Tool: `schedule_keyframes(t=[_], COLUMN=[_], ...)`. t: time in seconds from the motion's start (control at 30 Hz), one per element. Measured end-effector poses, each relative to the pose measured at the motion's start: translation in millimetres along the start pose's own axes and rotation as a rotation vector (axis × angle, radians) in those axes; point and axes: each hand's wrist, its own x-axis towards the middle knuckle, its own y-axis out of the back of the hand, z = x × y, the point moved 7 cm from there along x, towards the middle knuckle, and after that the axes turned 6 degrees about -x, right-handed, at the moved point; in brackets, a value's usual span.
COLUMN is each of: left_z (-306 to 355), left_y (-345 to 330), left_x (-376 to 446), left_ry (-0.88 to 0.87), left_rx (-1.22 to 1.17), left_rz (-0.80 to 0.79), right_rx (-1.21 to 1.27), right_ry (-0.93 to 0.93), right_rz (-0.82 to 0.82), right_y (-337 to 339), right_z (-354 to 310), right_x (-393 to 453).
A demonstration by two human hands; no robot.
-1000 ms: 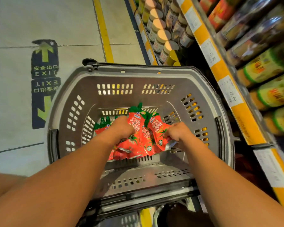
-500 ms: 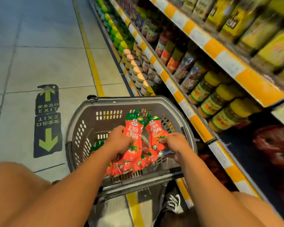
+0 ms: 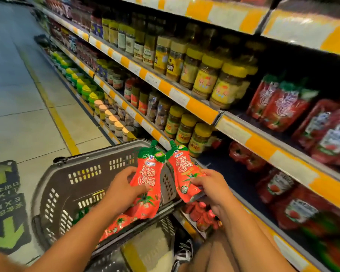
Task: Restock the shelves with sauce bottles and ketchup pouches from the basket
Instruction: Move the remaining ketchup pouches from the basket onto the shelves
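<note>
A grey perforated plastic basket [image 3: 53, 185] sits on the aisle floor, more red ketchup pouches [image 3: 116, 224] lying inside. Above it, the left hand [image 3: 124, 190] grips one red, green-capped pouch [image 3: 148, 173]; the right hand [image 3: 210, 185] pinches a second pouch [image 3: 182, 169], raised toward the yellow-edged shelf [image 3: 263, 146] where similar pouches [image 3: 241, 156] stand. Restocking looks partway done.

Two upright red ketchup pouches [image 3: 148, 179] above grey basket [image 3: 53, 195]
</note>
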Motion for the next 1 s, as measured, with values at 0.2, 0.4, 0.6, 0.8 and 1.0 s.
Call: schedule_keyframes(t=[0.2, 0.4, 0.6, 0.8, 1.0], left_z=[16.7, 28.0, 44.1, 54.3, 75.6], left_y=[-60.5, -116.2, -162.1, -201.7, -233.2], left_x=[2.3, 14.8, 35.2, 53.9, 70.0], left_ry=[-0.034, -0.027, -0.009, 0.033, -0.029], left_rx=[-0.016, -0.04, -0.039, -0.137, -0.133], left_rz=[-0.092, -0.163, -0.207, -0.266, -0.285], right_rx=[0.077, 0.343, 0.501, 0.54, 0.444], right_ry=[0.043, -0.015, -0.107, -0.121, -0.165], right_rz=[0.236, 0.299, 0.34, 0.402, 0.423], right_y=[83.7, 128.6, 150.9, 158.3, 160.7], right_z=[10.5, 35.6, 56.5, 63.9, 69.1], right_x=[-33.0, -37.4, -10.9, 3.8, 16.8])
